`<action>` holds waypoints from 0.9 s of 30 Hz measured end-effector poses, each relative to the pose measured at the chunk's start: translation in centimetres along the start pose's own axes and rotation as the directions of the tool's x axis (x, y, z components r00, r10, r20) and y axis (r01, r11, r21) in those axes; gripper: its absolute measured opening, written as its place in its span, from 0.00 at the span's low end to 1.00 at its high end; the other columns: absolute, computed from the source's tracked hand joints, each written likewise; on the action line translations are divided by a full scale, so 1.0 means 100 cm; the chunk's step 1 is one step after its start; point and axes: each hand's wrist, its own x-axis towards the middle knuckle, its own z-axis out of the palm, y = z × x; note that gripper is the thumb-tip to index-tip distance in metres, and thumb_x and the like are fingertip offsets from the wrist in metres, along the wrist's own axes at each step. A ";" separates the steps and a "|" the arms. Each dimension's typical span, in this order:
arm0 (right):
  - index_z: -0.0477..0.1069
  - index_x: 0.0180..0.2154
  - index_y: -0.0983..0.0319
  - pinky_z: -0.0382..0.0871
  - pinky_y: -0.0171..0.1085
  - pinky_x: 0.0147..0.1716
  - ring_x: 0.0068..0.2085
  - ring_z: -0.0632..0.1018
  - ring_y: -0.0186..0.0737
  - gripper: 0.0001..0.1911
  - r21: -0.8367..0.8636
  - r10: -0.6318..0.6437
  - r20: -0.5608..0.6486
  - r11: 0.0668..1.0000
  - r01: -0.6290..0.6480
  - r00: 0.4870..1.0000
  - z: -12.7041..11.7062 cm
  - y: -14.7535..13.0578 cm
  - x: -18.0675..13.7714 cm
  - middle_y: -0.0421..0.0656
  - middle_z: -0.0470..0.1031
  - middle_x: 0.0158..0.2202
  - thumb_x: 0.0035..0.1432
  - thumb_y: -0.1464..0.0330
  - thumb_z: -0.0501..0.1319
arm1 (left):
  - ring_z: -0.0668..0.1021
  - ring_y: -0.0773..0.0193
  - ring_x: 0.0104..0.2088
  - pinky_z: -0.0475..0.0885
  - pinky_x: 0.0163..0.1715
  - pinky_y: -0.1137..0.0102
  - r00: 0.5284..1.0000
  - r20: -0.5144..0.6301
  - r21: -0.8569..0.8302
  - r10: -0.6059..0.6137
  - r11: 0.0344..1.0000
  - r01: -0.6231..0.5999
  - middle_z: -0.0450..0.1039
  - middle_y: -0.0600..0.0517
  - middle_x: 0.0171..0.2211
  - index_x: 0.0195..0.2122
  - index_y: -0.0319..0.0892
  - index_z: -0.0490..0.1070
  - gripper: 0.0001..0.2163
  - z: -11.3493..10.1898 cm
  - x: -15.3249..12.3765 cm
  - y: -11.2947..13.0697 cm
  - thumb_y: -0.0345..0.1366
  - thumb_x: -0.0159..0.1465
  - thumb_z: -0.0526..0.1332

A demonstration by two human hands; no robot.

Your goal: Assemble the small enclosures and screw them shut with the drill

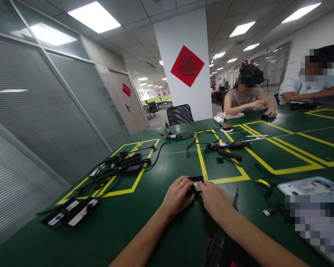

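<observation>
Both of my hands meet over a small black part with a silvery-white block point(196, 186) at the middle of the green table point(167, 168). My left hand point(178, 193) wears a ring and curls round the left side of that part. From the right, my right hand point(215, 196) pinches it with the fingertips. The palms hide much of the part, so its exact kind does not show. A dark screwdriver-like tool point(235, 198) lies just right of my right hand. Below my forearms sits a black and red object point(218, 246), partly blurred.
Black cables and adapters point(128, 163) pile up at left, near two flat black-and-white pieces point(82, 213). Pen-like tools point(229, 145) and cords lie ahead inside yellow tape outlines point(228, 181). A phone-like slab point(317, 185) is at right. Two people point(247, 92) sit across the table.
</observation>
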 end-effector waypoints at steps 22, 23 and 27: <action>0.66 0.42 0.62 0.65 0.38 0.33 0.36 0.73 0.44 0.11 -0.002 0.015 0.034 1.000 -0.015 0.999 -0.002 -0.005 -0.002 0.45 0.72 0.36 0.61 0.69 0.49 | 0.69 0.55 0.48 0.64 0.52 0.56 0.996 -0.063 -0.029 -0.055 0.998 0.054 0.69 0.45 0.42 0.48 0.42 0.65 0.16 0.000 -0.003 0.005 0.32 0.57 0.57; 0.66 0.43 0.62 0.66 0.38 0.33 0.36 0.73 0.44 0.11 -0.002 0.018 0.032 1.000 -0.017 0.999 -0.003 -0.005 -0.002 0.45 0.72 0.36 0.61 0.68 0.49 | 0.69 0.55 0.48 0.65 0.51 0.57 0.995 -0.069 -0.042 -0.065 0.997 0.062 0.69 0.45 0.42 0.48 0.43 0.65 0.16 0.000 -0.004 0.005 0.32 0.57 0.57; 0.67 0.41 0.62 0.66 0.38 0.32 0.35 0.74 0.44 0.11 -0.007 0.021 0.017 1.000 -0.020 1.000 -0.003 -0.006 -0.002 0.45 0.72 0.35 0.60 0.69 0.49 | 0.70 0.57 0.45 0.68 0.46 0.61 0.982 -0.118 -0.153 -0.149 0.980 0.130 0.68 0.46 0.41 0.48 0.43 0.66 0.17 0.001 -0.005 0.006 0.31 0.57 0.57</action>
